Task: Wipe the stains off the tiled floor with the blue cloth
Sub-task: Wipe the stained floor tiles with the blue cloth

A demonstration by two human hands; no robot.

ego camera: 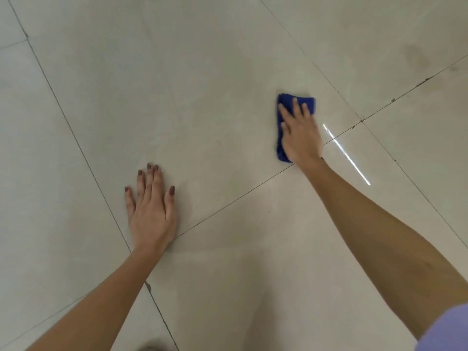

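Note:
A folded blue cloth [285, 102] lies flat on the pale tiled floor [192, 102], right of centre. My right hand [300, 134] presses down on the cloth with fingers spread, covering most of it. My left hand [151, 209] rests palm-down on the floor at lower left, fingers apart, holding nothing. Faint dark smudges [417, 57] mark the tile at the upper right.
Dark grout lines [235, 201] cross the floor diagonally, with chipped, dirty spots along the joint at the right [428, 79]. A bright streak of reflected light [347, 154] lies just right of my right hand. A lilac sleeve [448, 330] shows at the bottom right corner.

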